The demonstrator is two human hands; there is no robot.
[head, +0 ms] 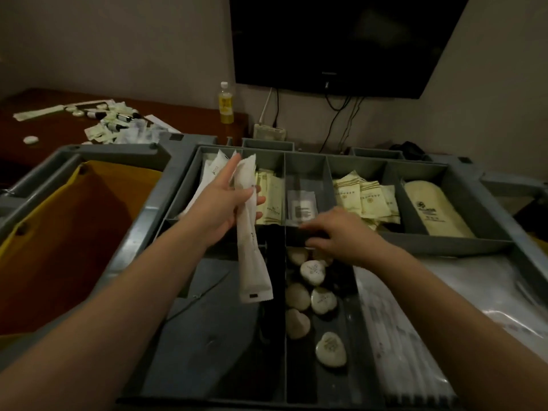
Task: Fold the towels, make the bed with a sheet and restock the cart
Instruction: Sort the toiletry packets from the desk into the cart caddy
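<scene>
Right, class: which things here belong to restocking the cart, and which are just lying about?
Belongs: left hand, gripping the long white packet; right hand, near the soaps; cart tray; cream sachets.
Lying about: television; yellow bottle; wall cables.

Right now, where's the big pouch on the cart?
Start at the grey plastic cart tray, far row. The rightmost compartment holds one big cream pouch with a dark logo, lying alone, unlike the small cream sachets next door.

matt grey plastic cart (462, 243), glossy white sachet (252, 232)
</scene>
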